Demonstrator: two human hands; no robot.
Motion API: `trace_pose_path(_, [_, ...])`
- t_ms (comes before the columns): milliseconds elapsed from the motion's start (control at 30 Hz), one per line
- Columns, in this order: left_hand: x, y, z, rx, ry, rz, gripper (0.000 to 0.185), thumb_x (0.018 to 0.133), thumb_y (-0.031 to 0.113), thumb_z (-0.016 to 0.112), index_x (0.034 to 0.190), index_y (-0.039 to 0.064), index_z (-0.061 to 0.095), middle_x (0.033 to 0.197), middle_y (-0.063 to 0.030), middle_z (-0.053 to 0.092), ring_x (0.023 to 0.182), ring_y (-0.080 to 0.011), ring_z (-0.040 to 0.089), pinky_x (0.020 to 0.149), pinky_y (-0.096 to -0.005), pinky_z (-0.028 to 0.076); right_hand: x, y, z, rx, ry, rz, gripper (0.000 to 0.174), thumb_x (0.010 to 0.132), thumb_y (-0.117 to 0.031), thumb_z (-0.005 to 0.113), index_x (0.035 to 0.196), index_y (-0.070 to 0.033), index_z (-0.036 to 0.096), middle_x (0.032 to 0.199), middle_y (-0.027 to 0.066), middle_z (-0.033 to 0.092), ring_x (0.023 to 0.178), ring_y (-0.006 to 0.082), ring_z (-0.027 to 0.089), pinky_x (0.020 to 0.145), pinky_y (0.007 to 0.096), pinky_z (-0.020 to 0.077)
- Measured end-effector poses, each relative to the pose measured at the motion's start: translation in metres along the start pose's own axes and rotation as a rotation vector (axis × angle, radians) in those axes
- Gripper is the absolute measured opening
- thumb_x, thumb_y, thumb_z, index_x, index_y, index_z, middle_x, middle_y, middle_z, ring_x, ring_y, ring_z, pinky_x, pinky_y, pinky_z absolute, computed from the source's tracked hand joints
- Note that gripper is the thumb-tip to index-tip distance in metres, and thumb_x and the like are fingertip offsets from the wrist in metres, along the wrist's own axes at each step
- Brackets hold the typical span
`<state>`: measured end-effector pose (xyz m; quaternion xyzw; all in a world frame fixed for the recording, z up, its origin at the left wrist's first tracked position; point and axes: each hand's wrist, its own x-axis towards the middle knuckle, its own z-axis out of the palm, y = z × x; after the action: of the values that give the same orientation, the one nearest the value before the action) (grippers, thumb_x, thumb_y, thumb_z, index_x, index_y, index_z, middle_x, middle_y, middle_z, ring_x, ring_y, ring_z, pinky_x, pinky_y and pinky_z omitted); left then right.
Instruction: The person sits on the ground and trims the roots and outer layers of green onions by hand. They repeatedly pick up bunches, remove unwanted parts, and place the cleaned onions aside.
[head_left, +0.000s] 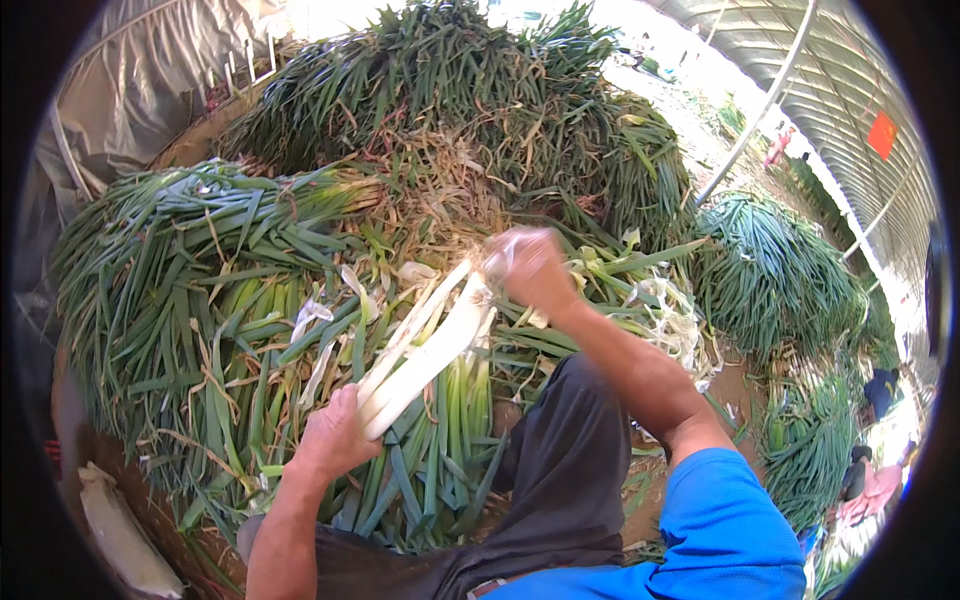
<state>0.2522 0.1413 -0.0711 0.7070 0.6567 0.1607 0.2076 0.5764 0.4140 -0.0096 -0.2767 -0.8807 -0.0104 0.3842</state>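
My left hand (337, 433) is closed around the white stalks of a few green onions (431, 352), which slant up and right with their root ends away from me. At those roots is my right hand (527, 268), blurred, its fingers bent; whether it grips anything is unclear. Below the held stalks lie more green onions (442, 457), their leaves pointing towards me. Loose peeled skins (671, 319) are heaped to the right of my right hand.
A tall heap of green onions (450, 90) stands ahead, another pile (165, 247) at left. Further piles (776, 270) lie at right, beside a tunnel pole (757, 112). A pale sack (127, 532) is at lower left. A person in pink (874, 491) is at far right.
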Motion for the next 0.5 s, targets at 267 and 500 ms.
trace_pose_path(267, [-0.024, -0.015, 0.006, 0.058, -0.019, -0.041, 0.075, 0.074, 0.025, 0.087, 0.132, -0.003, 0.047, 0.116, -0.0257, 0.063, 0.098, -0.047, 0.07, 0.084, -0.0538, 0.06, -0.016, 0.113, -0.192, -0.758, -0.712, 0.889, 0.102, 0.087, -0.043, 0.079, 0.167, -0.002, 0.03, 0.151, 0.0337, 0.056, 0.135, 0.0385, 0.062, 0.121, 0.0435, 0.045])
trace_pose_path(500, [-0.008, 0.008, 0.048, 0.072, -0.155, -0.026, 0.075, 0.076, 0.029, 0.09, 0.128, -0.001, 0.046, 0.116, -0.0274, 0.062, 0.099, -0.0481, 0.07, 0.085, -0.0545, 0.059, 0.029, -0.101, -0.05, 0.052, -0.683, -0.102, 0.055, 0.088, -0.023, 0.085, 0.136, -0.001, 0.069, 0.131, 0.0214, 0.072, 0.124, 0.0375, 0.068, 0.107, 0.0459, 0.0537])
